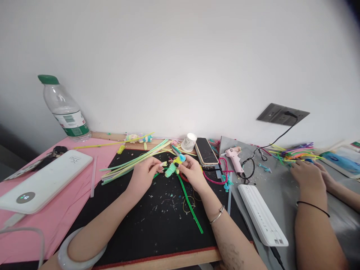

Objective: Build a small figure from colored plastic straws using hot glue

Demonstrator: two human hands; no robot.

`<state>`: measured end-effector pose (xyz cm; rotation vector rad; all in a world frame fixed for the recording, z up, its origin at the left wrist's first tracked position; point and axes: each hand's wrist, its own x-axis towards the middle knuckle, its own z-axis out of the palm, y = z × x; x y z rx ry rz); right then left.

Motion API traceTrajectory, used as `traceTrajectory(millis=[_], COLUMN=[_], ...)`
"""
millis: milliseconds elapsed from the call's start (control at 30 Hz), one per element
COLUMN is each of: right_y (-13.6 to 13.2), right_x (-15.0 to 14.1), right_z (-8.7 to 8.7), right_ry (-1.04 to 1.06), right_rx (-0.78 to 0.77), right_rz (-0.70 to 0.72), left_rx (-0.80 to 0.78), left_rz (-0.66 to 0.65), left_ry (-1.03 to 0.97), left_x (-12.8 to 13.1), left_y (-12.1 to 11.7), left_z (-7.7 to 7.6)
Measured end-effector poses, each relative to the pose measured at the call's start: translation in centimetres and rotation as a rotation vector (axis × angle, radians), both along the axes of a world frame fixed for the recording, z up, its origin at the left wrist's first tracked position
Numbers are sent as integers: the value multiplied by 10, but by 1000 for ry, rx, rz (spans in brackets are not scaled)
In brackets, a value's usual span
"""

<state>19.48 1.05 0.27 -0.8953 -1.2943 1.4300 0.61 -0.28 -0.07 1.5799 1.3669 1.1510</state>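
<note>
My right hand (192, 171) is closed around a small fuzzy figure (170, 171) of pale green, yellow and blue pipe cleaner, with a black spot on it. Close by on its left, my left hand (144, 173) pinches a short pale yellow and whitish piece (163, 164) between thumb and fingertips. A green pipe cleaner (190, 210) runs from beneath the figure toward me across the black mat (135, 228); whether it is joined to the figure I cannot tell. Behind my left hand lies a bundle of pastel pipe cleaners (123, 170).
A paper cup (189, 142) and phone (206, 152) lie beyond my right hand, with a pink glue gun (234, 159) farther right. Power banks (50, 180) (263, 215) flank the mat. A plastic bottle (66, 108) stands back left. Another person's hands (306, 174) work at right.
</note>
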Motion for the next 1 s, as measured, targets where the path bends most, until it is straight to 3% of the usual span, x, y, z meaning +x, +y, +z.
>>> traceTrajectory(millis=[100,167,433,833,1000], right_y=[0,0,0,0,1], right_x=[0,-1,1,1,3], right_z=[0,0,0,0,1], right_ry=[-35,-54,-135,-86,-323], right_rx=[11,14,46,47,141], right_rz=[-33,-38,-102,-68,-117], left_rx=[100,117,-80,-139,-162], left_rz=[11,22,65,97,113], left_ry=[152,147,-242,-401,-483], left_x=[0,0,2,3,4], left_y=[-2,-3,2,2,2], left_z=[3,3,-5,-1,2])
